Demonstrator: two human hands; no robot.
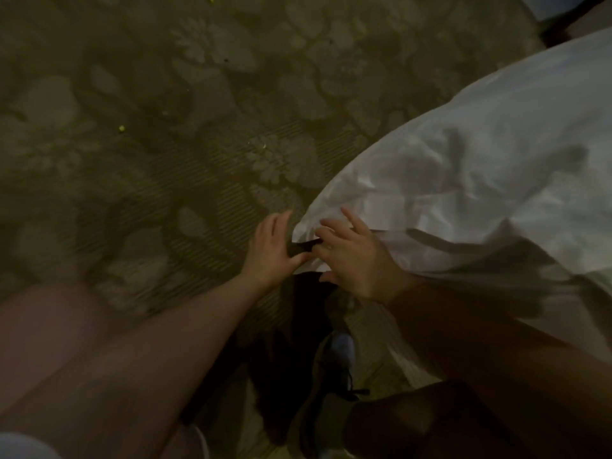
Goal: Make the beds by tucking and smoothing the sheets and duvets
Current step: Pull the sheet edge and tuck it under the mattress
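A white duvet hangs over the bed's corner on the right, creased, its lowest corner pointing left toward the floor. My right hand lies on that corner with fingers spread, touching the fabric near a dark gap under the fold. My left hand reaches in from the left with straight fingers, its thumb stretched toward the duvet's corner just beside my right hand. Whether either hand pinches the cloth is not visible in the dim, blurred view.
Patterned carpet covers the floor to the left and above, with a few small yellow specks. My shoe and leg stand below the hands, close to the bed. A dark furniture edge shows top right.
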